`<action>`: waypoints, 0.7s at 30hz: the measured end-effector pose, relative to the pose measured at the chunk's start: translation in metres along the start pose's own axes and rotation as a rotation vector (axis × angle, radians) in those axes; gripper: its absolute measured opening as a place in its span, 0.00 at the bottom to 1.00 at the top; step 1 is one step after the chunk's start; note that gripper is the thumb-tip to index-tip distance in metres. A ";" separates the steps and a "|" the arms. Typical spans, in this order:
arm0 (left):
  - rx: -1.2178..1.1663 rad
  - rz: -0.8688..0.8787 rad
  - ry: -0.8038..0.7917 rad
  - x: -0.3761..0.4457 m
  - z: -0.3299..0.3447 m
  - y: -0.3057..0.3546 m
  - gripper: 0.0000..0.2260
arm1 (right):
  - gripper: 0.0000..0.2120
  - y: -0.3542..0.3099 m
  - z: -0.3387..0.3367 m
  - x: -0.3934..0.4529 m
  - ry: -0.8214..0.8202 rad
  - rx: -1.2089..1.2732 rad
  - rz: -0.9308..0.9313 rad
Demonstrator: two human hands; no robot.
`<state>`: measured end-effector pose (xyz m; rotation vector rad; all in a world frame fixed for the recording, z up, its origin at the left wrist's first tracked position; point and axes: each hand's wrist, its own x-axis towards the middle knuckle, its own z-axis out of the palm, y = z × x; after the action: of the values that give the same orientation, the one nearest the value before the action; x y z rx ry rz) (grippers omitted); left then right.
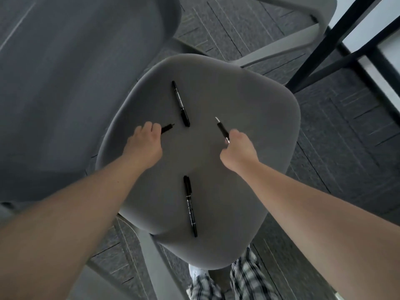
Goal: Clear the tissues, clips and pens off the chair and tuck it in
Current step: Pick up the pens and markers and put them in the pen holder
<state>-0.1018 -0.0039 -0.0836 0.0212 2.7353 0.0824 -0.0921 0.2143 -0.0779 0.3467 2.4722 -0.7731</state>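
A grey chair seat (249,100) fills the middle of the head view. My left hand (144,145) is closed around a black pen (167,128) whose tip pokes out toward the seat's centre. My right hand (238,151) grips another black pen (221,129) with a pale tip pointing up and left. Two more black pens lie loose on the seat: one (180,103) just beyond my left hand, one (190,205) near the front edge between my forearms. No tissues or clips show.
The chair's grey backrest (75,83) rises at the left. A black table leg (337,42) and a pale table edge (389,68) stand at the upper right. Dark patterned carpet (335,131) surrounds the chair. Plaid trouser legs (244,280) show below the seat.
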 end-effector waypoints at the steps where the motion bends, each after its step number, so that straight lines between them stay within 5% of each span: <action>1: -0.014 0.022 0.020 0.005 -0.005 0.002 0.10 | 0.04 -0.002 0.002 -0.003 -0.021 0.005 -0.009; 11: 0.148 0.187 -0.011 0.049 -0.022 0.030 0.32 | 0.22 -0.012 0.044 -0.034 -0.365 -0.063 -0.080; 21: 0.162 0.168 0.011 0.060 -0.008 0.037 0.16 | 0.22 -0.018 0.060 -0.041 -0.410 -0.273 -0.096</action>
<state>-0.1604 0.0341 -0.0979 0.2971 2.7387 -0.0923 -0.0413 0.1611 -0.0890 -0.0311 2.1746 -0.4758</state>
